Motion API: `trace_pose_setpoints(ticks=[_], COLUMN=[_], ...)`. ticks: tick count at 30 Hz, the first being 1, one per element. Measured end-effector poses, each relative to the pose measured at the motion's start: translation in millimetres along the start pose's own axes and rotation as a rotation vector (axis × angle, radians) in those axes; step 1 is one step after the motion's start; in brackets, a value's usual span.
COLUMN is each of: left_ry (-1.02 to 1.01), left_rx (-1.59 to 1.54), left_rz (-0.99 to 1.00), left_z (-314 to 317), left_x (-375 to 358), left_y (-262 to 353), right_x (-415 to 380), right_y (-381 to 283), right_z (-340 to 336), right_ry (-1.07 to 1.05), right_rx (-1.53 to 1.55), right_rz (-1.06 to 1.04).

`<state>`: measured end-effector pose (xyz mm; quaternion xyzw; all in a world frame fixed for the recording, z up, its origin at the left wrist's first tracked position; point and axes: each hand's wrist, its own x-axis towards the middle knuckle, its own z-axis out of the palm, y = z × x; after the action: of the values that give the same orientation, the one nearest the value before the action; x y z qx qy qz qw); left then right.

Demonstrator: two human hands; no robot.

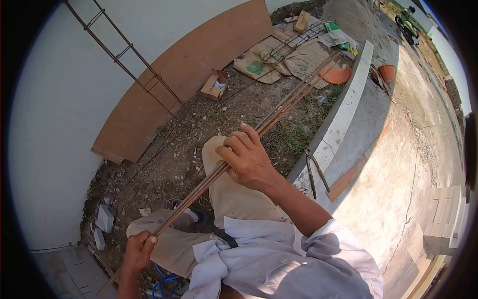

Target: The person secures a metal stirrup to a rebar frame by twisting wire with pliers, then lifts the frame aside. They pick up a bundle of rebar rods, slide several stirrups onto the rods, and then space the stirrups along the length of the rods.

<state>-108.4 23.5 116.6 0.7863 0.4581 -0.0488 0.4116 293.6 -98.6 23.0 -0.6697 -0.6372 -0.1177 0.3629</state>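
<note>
A bundle of thin, rusty steel rods (190,200) runs diagonally across my lap, from the lower left to the far sacks. Toward its near end, my left hand (137,250) is closed round the rods, thumb on top. Farther up, by my knee, my right hand (249,162) has its fingers curled over the bundle, with the fingertips partly hidden. Pincers with dark handles (321,174) rest on the white-topped concrete ledge (348,109) to the right of that hand.
A rebar frame (118,60) leans on the wall beside a brown board (199,45). Paper sacks (256,70), a small cardboard box (209,88) and an orange bucket (387,73) lie farther off. Blue cord (158,286) is coiled below me.
</note>
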Motion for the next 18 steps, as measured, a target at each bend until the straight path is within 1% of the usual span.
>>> trace_pose_setpoints(ticks=[1,4,7,10,13,16,18], left_ry=[0.003,0.01,0.013,0.009,0.052,0.106,0.128], left_rx=[0.001,0.006,0.045,0.039,0.042,0.033,0.039], left_rz=[0.016,0.026,0.007,-0.006,0.012,0.018,0.0], left_z=[1,5,0,-1,-2,4,7], left_x=[4,13,27,35,43,45,46], left_y=[0,-8,-29,-51,-61,-64,-66], right_x=[-4,-46,-90,-136,-159,-152,-139], right_y=[1,10,23,28,20,13,17], right_z=[-2,9,14,25,29,28,24], right_ry=[0.026,0.205,0.16,0.078,0.017,0.026,0.039], right_rx=[-0.004,-0.054,0.007,0.162,0.222,0.225,0.229], right_rz=[0.023,0.215,0.494,0.736,0.802,0.74,0.752])
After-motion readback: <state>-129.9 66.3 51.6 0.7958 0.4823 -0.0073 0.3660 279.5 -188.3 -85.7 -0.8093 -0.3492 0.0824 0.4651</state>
